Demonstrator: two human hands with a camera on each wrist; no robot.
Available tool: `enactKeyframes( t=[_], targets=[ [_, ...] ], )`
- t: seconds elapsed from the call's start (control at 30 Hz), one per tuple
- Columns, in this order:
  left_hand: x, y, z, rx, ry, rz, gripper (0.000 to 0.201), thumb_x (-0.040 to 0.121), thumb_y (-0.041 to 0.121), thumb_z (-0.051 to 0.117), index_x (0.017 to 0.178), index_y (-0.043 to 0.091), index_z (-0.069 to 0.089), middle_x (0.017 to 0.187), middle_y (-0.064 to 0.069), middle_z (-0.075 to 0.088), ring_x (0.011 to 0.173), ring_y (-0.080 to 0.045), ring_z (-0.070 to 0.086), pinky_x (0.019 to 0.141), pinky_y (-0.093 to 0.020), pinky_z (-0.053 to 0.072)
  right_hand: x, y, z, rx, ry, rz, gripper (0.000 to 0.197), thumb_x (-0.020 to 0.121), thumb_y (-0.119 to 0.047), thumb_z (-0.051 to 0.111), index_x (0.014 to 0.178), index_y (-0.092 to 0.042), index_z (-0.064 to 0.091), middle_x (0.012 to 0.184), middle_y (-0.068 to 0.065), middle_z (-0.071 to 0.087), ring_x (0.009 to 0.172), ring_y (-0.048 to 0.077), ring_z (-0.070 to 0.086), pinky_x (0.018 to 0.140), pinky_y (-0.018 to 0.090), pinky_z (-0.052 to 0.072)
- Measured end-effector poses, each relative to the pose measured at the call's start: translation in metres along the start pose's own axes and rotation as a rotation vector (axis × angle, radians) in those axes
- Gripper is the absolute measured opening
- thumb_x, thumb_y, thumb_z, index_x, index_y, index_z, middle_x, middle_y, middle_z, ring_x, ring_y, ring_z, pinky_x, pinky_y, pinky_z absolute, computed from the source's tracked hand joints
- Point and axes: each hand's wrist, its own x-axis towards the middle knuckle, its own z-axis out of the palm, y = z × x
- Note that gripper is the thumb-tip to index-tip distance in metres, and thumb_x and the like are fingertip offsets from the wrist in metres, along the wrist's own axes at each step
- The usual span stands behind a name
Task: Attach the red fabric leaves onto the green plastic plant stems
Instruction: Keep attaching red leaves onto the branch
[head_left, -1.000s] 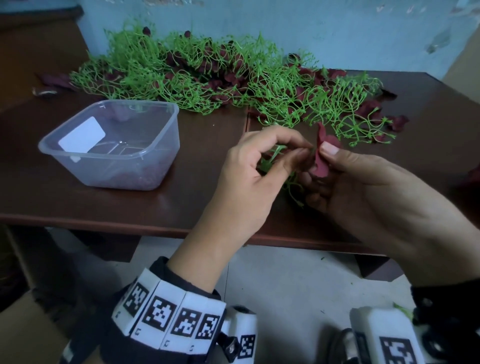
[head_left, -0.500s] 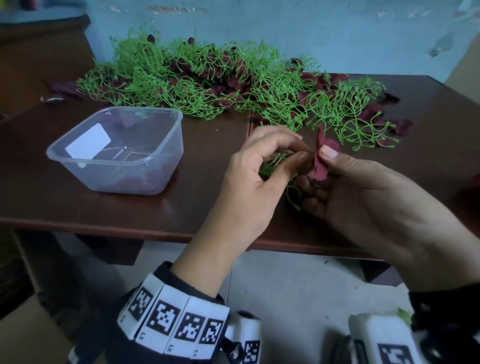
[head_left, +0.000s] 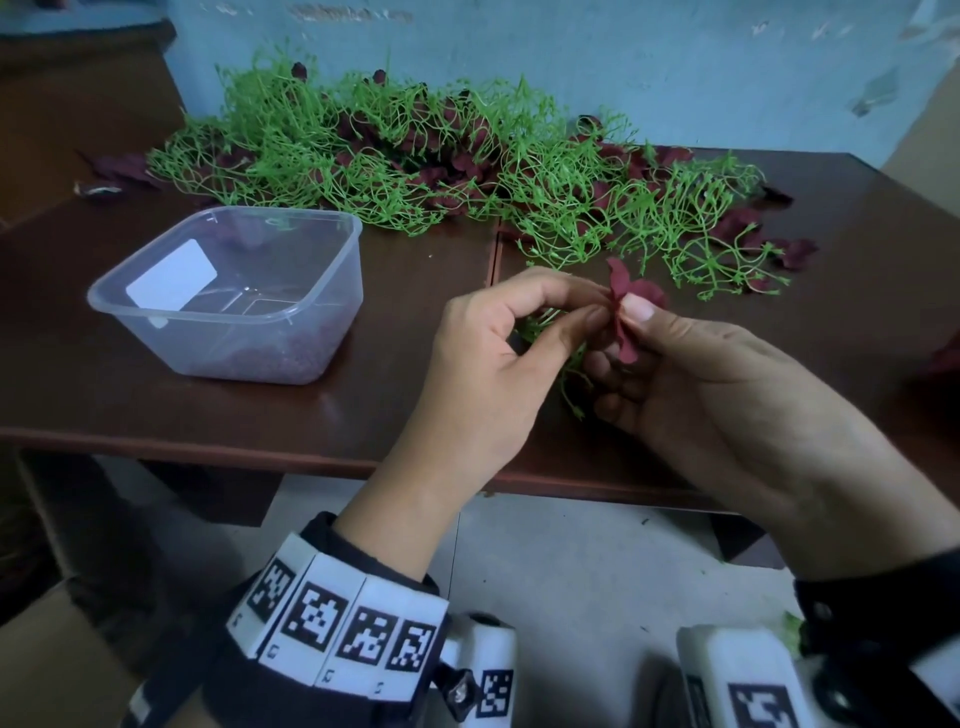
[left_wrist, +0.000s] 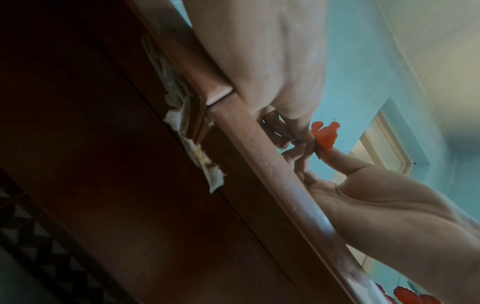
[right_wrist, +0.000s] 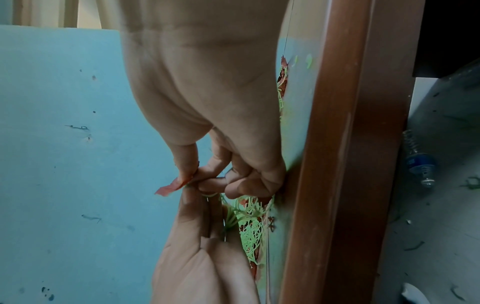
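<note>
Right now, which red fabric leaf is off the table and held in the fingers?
The red leaf pinched between the left hand and right hand; the others lie in the stem pile.

We found no readable words, brands or numbers anywhere in the scene. A white label (head_left: 171, 275) on the clear plastic container (head_left: 291, 343) at left was blank. Black-and-white square code markers (head_left: 337, 629) ringed the near left wrist band, carrying patterns rather than letters.
</note>
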Motion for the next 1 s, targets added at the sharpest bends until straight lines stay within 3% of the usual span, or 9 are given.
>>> enactKeyframes(
  t=[0.17,0.5,0.8,1.0],
  targets=[
    [-0.0021,0.0023,-0.0007,-0.007,0.018,0.024,0.011,0.092,0.002,0.071,0.1,0.003,0.078,0.097,-0.006,0.077,0.095,-0.015,0.073,0.087,-0.028,0.055,-0.0016,0.0015,0.0005,-0.002,0.023,-0.027,0.017,0.082,-0.023,0.064,0.071,-0.01,0.065,0.073,0.006,0.057,0.073,0.016,0.053,0.075,0.032,0.042],
    [-0.0042,0.0037,-0.0003,-0.021,0.031,0.01,0.014,0.092,0.002,0.07,0.102,0.008,0.078,0.094,0.0,0.078,0.092,-0.003,0.072,0.083,-0.02,0.053,-0.0045,0.0014,0.0032,0.036,0.031,-0.088,0.015,0.078,-0.017,0.066,0.069,-0.011,0.076,0.07,0.004,0.071,0.069,0.013,0.066,0.069,0.024,0.053],
    [-0.0031,0.0037,-0.0006,-0.081,0.01,0.037,0.014,0.091,-0.002,0.069,0.103,0.0,0.076,0.094,-0.01,0.077,0.091,-0.008,0.07,0.084,-0.024,0.053,-0.0049,-0.001,0.0029,0.043,0.051,-0.055,0.015,0.074,-0.017,0.068,0.061,-0.014,0.075,0.069,0.003,0.072,0.067,0.012,0.068,0.07,0.025,0.052],
    [-0.002,0.0085,0.0038,-0.04,0.008,0.02,0.012,0.093,-0.001,0.068,0.102,0.002,0.075,0.097,-0.006,0.076,0.095,-0.008,0.071,0.086,-0.021,0.052,-0.006,-0.0044,0.002,0.058,0.032,-0.013,0.013,0.077,-0.02,0.067,0.071,-0.016,0.077,0.075,0.001,0.072,0.07,0.01,0.068,0.066,0.021,0.052]
  ],
)
